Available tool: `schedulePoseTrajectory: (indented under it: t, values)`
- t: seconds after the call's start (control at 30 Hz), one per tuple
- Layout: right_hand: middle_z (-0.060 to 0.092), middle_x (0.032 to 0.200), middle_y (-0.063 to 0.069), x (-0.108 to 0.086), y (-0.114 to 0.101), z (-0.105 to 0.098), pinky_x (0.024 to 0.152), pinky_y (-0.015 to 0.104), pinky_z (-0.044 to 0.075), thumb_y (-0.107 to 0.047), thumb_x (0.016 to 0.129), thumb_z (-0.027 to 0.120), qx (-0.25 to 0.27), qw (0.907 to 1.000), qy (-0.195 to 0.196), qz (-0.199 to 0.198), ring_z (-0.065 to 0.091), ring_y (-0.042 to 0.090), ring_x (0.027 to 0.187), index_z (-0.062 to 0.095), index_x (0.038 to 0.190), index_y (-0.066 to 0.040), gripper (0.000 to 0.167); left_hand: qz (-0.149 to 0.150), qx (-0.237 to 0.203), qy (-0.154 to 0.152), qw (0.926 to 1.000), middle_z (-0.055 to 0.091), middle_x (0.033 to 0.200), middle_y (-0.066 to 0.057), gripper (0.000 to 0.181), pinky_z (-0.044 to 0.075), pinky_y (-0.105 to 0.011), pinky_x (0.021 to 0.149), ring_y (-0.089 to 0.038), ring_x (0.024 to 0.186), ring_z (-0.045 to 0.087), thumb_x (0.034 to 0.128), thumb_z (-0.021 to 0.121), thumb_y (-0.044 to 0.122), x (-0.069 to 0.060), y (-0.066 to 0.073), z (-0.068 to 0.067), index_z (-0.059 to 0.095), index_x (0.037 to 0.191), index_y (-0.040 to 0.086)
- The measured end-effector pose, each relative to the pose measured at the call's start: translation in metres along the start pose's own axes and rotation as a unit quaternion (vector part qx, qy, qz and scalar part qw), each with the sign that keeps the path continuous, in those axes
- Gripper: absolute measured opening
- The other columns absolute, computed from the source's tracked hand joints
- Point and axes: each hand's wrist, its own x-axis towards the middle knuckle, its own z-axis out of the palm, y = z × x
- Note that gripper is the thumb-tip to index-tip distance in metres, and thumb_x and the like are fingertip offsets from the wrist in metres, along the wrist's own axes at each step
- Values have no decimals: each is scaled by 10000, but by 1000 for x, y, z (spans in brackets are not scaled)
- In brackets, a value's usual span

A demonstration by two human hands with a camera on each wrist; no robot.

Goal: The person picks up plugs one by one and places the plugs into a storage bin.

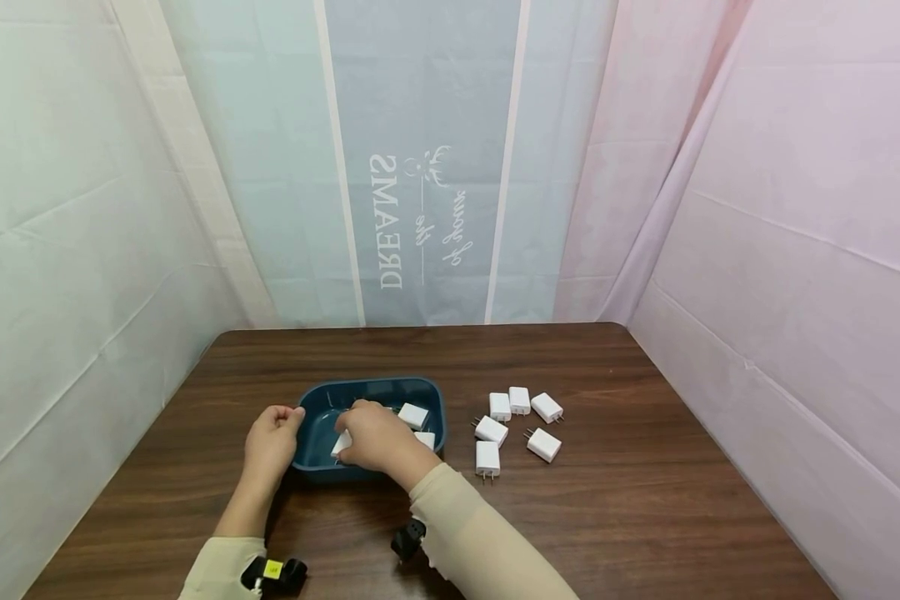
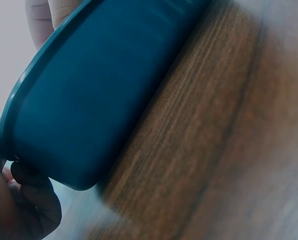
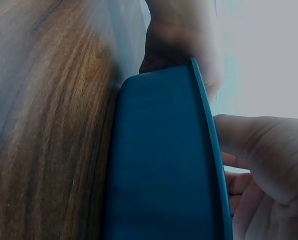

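A dark teal bin [image 1: 317,435] stands on the table, with white plug adapters [image 1: 412,416] in its right part. My left hand [image 1: 270,442] pinches the bin's left rim between thumb and curled fingers; the left wrist view shows this hand [image 2: 31,205] at the corner of the bin [image 2: 88,100]. Reaching in over the near rim, my right hand [image 1: 381,435] holds a white adapter [image 1: 341,443] low in the bin's middle. In the right wrist view the bin wall [image 3: 159,150] hides the fingertips of my right hand [image 3: 269,175] and that adapter.
Several more white adapters [image 1: 487,458] lie loose on the brown table [image 1: 630,500] to the right of the bin, some with metal prongs showing. Pale fabric curtains [image 1: 285,167] hang behind the table and along both sides.
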Motion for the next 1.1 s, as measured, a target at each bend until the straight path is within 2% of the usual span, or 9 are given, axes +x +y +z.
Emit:
schedulePoseTrajectory:
  t: [0.43,0.67,0.87,1.1]
  values:
    - [675,1228,-65,0,5,4,839,256,552,-385,886,812,21,9997,-175,140,635,82,1044,740,1229,-232,382,80,15,-32,10000,509,807,-51,357,409,-324,646,-213,754,502,1081,510,345,1,-2,0,575,1143,0]
    - [673,1256,-78,4,7,9,926,281,544,-380,888,811,82,9997,-176,144,628,90,1147,737,1235,-240,381,90,-37,-15,10000,510,808,-51,362,412,-319,640,-211,755,503,1081,514,346,1,-2,0,573,1147,-4]
    - [678,1241,-86,6,8,14,941,275,536,-385,886,811,170,9995,-204,141,620,70,1139,735,1239,-243,387,-13,-11,-30,10000,508,829,-58,388,407,-328,657,-219,773,503,1081,504,373,0,-4,1,568,1162,-1]
    - [676,1238,-66,9,9,16,934,273,538,-380,890,808,178,9994,-242,170,622,72,1109,740,1234,-232,380,-1,-35,-30,10000,511,853,-72,394,407,-339,670,-228,797,507,1083,501,375,2,-3,2,572,1172,-3]
